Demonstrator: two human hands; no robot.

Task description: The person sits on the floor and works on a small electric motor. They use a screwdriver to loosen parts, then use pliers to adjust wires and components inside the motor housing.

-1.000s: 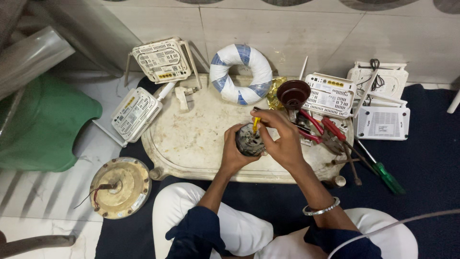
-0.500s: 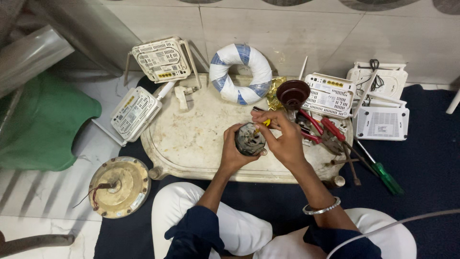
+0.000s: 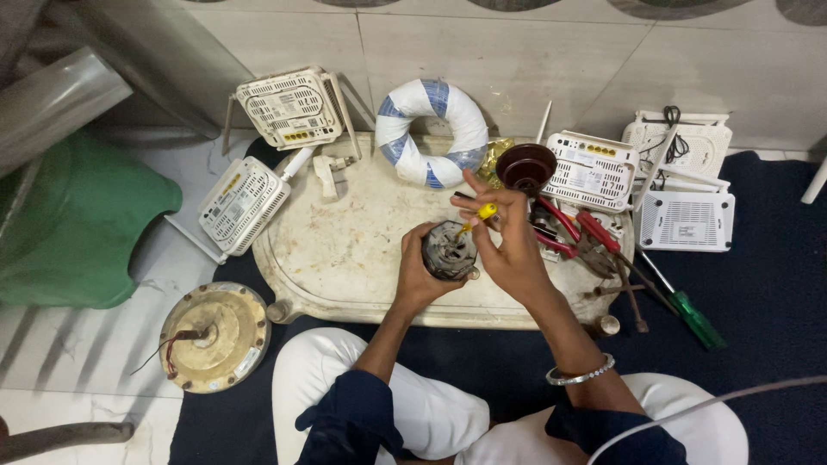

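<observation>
Left hand point(image 3: 419, 274) cups motor part point(image 3: 449, 251); right hand point(image 3: 510, 243) (yellow tool point(image 3: 476, 217)) pokes it.

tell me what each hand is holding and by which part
The left hand grips a small round motor part around its side. The right hand pinches a small yellow-handled screwdriver by its handle, tip pointing at the part's top.

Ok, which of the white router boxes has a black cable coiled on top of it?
The far-right white router box against the wall; a black cable lies coiled on it, while the other routers carry none.
</observation>
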